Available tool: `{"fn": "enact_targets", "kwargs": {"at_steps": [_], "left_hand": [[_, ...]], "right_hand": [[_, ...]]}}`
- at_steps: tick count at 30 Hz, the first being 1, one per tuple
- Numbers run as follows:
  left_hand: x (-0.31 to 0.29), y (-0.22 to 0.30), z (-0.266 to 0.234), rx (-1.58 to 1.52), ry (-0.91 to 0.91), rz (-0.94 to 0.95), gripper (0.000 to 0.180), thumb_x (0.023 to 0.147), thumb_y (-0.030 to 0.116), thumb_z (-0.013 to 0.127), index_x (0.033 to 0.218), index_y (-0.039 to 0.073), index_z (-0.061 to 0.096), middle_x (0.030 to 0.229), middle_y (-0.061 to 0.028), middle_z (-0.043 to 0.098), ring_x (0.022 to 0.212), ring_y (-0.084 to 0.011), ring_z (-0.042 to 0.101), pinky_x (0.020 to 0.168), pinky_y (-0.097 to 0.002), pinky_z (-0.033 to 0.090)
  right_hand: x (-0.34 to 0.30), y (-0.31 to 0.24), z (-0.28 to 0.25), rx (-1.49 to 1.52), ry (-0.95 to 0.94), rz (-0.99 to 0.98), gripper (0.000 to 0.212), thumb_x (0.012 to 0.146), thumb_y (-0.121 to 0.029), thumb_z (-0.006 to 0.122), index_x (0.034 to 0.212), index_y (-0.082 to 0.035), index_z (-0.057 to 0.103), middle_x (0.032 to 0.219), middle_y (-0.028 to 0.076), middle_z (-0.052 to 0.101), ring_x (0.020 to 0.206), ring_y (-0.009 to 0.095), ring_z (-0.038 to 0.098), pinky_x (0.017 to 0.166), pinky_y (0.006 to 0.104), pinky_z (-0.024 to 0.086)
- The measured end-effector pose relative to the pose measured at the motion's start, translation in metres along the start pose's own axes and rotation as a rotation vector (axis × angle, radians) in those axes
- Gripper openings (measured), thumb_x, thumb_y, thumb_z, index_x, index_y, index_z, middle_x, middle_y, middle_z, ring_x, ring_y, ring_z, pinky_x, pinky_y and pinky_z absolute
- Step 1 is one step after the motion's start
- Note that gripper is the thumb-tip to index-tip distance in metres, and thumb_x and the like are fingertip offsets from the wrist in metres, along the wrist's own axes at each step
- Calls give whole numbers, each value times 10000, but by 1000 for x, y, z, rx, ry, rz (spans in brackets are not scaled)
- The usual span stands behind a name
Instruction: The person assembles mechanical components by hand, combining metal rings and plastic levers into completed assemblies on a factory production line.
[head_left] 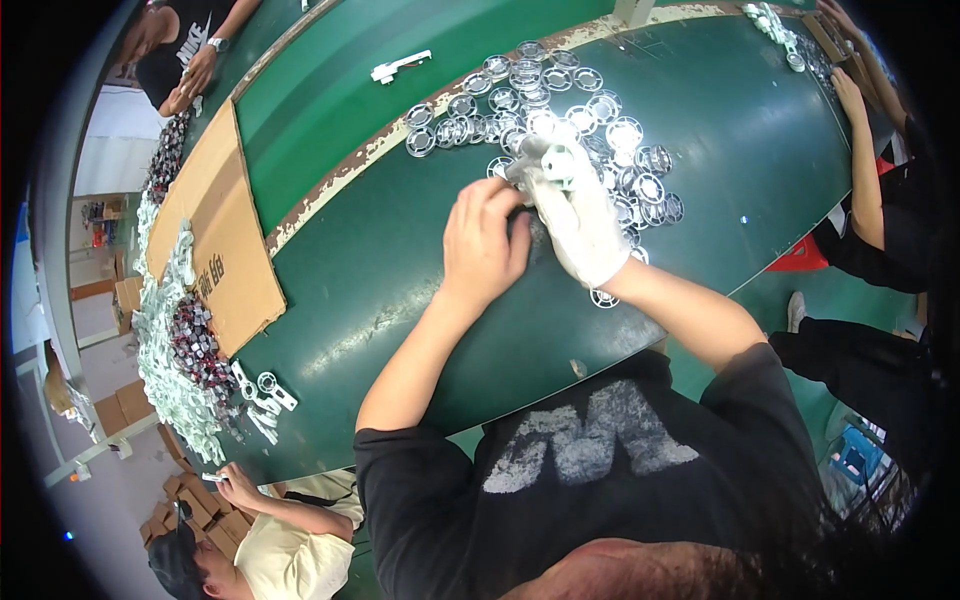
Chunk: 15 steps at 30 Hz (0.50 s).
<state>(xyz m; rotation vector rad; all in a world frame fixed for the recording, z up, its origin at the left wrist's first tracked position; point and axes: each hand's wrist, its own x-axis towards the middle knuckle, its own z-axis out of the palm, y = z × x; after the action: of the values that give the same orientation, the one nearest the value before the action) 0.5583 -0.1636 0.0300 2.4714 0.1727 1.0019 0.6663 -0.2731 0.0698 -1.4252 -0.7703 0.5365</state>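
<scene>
My bare left hand (484,245) is over the green table with its fingers curled. Its fingertips meet the front of my right hand, and what they pinch, if anything, is hidden. My right hand (588,232), in a white glove, is closed around a small white plastic part (558,163) with a rounded end. Bright glare and the glove make the part's full shape hard to read. Around and beyond my right hand lies a loose pile of round, spoked silver-and-dark discs (532,97), some overlapping.
A raised strip (380,146) with chipped paint crosses the table; beyond it lies a white long-handled part (401,66). Leftward are a cardboard sheet (225,230), heaped white parts (170,350) and small dark-red pieces (197,345). Co-workers sit at the far left, near left and right.
</scene>
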Motion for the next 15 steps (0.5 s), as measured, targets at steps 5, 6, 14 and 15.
{"fn": "enact_targets", "kwargs": {"at_steps": [5,6,14,15], "left_hand": [[-9,-1,-7,145,-139,-78,512,799,57,732,1279,46,555,1329,-142,576,1147,-361,582,956,-439,488],[-9,1,-12,246,-249,-71,514,809,79,730,1299,51,575,1347,-129,574,1159,-353,579,964,-435,489],[-45,-5,-45,208,-152,-327,303,756,122,852,952,60,630,1159,-95,599,999,-302,586,815,-402,516],[-45,-7,-45,186,-145,-323,300,760,115,848,950,60,623,1164,-97,594,988,-298,583,818,-402,514]], "right_hand": [[12,-15,-12,-49,15,53,338,999,-206,596,1296,-46,578,1121,137,672,965,262,684,881,359,528],[19,1,-14,-105,12,-53,312,997,-260,593,1241,-66,611,1072,140,686,920,289,702,847,368,540],[17,-4,-21,-774,-222,-204,342,865,-135,661,1206,-102,678,1046,154,703,978,341,692,854,422,554],[15,-4,-21,-773,-246,-225,350,855,-112,657,1204,-97,679,1029,146,702,967,341,692,847,426,554]]}}
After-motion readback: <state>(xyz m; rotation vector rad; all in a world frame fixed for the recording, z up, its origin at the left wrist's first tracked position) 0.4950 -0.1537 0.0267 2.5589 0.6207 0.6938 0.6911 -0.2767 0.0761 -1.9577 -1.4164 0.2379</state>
